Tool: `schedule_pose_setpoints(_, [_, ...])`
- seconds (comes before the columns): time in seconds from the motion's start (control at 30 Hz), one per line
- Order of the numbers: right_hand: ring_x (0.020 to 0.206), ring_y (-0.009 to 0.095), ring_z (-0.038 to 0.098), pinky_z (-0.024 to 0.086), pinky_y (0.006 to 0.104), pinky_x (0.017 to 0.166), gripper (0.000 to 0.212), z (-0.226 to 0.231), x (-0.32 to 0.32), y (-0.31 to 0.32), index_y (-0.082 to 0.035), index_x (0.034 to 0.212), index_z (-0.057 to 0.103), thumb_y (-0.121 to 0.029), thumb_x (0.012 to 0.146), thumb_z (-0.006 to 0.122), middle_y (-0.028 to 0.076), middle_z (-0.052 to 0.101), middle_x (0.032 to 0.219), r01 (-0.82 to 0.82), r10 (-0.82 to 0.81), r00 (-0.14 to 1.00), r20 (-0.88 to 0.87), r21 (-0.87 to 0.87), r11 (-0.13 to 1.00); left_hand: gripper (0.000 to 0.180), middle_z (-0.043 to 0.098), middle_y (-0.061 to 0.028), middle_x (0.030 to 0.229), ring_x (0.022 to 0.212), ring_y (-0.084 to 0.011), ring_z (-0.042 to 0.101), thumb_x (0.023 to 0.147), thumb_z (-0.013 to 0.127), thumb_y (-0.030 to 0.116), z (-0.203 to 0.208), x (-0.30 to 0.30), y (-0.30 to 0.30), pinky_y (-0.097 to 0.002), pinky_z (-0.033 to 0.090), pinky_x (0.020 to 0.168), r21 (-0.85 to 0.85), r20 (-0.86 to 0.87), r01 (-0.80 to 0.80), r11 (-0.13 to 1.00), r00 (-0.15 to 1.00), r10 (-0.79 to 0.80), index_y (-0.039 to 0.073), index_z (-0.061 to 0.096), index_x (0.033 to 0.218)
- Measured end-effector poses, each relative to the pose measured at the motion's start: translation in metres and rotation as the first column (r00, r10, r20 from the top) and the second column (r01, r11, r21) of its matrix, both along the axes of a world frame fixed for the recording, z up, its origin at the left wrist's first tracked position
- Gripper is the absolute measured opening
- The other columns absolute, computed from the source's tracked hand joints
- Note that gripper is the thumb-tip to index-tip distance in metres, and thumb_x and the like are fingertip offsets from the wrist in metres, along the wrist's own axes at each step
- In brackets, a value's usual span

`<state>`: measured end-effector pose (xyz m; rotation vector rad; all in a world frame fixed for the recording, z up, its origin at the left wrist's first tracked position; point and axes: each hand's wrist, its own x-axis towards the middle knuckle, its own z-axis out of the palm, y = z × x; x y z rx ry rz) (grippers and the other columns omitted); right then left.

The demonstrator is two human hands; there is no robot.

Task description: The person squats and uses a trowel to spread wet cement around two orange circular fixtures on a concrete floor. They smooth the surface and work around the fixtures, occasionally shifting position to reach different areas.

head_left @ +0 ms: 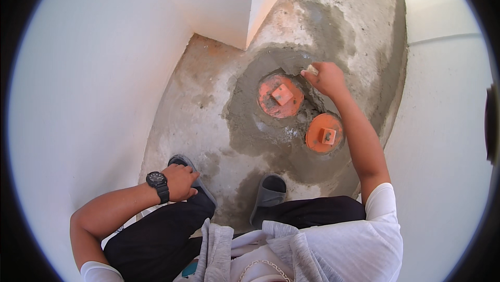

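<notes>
My right hand (326, 78) is closed round the pale handle of a trowel (313, 69). Its grey blade, hard to tell from the mortar, seems to lie flat on the wet surface to the left of the hand. Just below the blade is a round orange pipe cap (264, 104) with a square raised centre, smeared with cement. A second orange cap (314, 137) sits nearer me, to the right. Wet grey mortar (243, 120) surrounds both caps. My left hand (182, 180), with a black watch at its wrist, rests over my left knee, fingers loosely extended and holding nothing.
White walls stand close on the left (88, 89) and right (442, 110). A white wall corner (224, 6) juts in at the far side. The concrete floor (179, 110) has damp patches. My feet in grey slides (271, 196) are planted just short of the mortar.
</notes>
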<state>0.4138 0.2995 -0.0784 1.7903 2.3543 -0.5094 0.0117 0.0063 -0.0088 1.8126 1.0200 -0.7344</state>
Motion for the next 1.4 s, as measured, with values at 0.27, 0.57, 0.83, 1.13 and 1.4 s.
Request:
schedule_pose_setpoints(0.27, [0.087, 0.041, 0.069, 0.054, 0.0499, 0.077, 0.053, 0.009, 0.036, -0.011, 0.002, 0.092, 0.072, -0.050, 0.089, 0.069, 0.024, 0.071, 0.085, 0.186, -0.186, 0.982, -0.035, 0.008, 0.982, 0.057, 0.067, -0.0201, 0.117, 0.110, -0.0375, 0.064, 0.090, 0.069, 0.038, 0.000, -0.002, -0.001, -0.0471, 0.049, 0.097, 0.021, 0.014, -0.010, 1.000, 1.000, 0.009, 0.000, 0.061, 0.131])
schedule_pose_setpoints(0.57, [0.088, 0.039, 0.070, 0.056, 0.0475, 0.079, 0.049, 0.016, -0.035, -0.045, -0.003, 0.105, 0.073, -0.049, 0.092, 0.067, 0.020, 0.073, 0.088, 0.021, -0.031, 0.992, -0.124, -0.075, 0.997, 0.058, 0.066, -0.0202, 0.119, 0.113, -0.0375, 0.063, 0.090, 0.069, 0.039, 0.000, 0.004, 0.004, -0.0473, 0.049, 0.098, 0.044, 0.011, 0.026, 0.999, 1.000, -0.026, 0.000, 0.060, 0.132])
schedule_pose_setpoints(0.83, [0.090, 0.038, 0.071, 0.057, 0.0478, 0.079, 0.048, 0.000, -0.031, -0.020, -0.003, 0.103, 0.073, -0.050, 0.092, 0.066, 0.020, 0.073, 0.088, 0.074, -0.076, 0.996, -0.051, -0.046, 0.996, 0.057, 0.066, -0.0200, 0.120, 0.114, -0.0367, 0.063, 0.091, 0.068, 0.039, 0.002, 0.002, 0.000, -0.0474, 0.049, 0.098, 0.046, 0.006, 0.020, 0.999, 1.000, -0.021, 0.002, 0.059, 0.134])
schedule_pose_setpoints(1.13, [0.091, 0.037, 0.071, 0.056, 0.0476, 0.080, 0.052, 0.021, 0.028, 0.021, -0.001, 0.096, 0.075, -0.052, 0.091, 0.067, 0.019, 0.073, 0.089, 0.191, -0.191, 0.982, -0.004, -0.003, 0.982, 0.060, 0.066, -0.0199, 0.122, 0.114, -0.0376, 0.063, 0.090, 0.069, 0.039, 0.004, 0.000, 0.006, -0.0471, 0.050, 0.098, 0.043, 0.007, 0.012, 0.999, 1.000, -0.013, 0.001, 0.058, 0.135])
schedule_pose_setpoints(1.4, [0.090, 0.040, 0.070, 0.055, 0.0487, 0.079, 0.050, 0.001, 0.032, 0.009, 0.000, 0.101, 0.076, -0.049, 0.089, 0.070, 0.022, 0.073, 0.092, 0.183, -0.184, 0.980, -0.077, -0.018, 0.983, 0.058, 0.066, -0.0209, 0.122, 0.114, -0.0381, 0.063, 0.091, 0.068, 0.038, 0.001, 0.002, 0.009, -0.0476, 0.049, 0.099, 0.047, 0.031, 0.006, 0.999, 0.999, -0.007, 0.001, 0.059, 0.134])
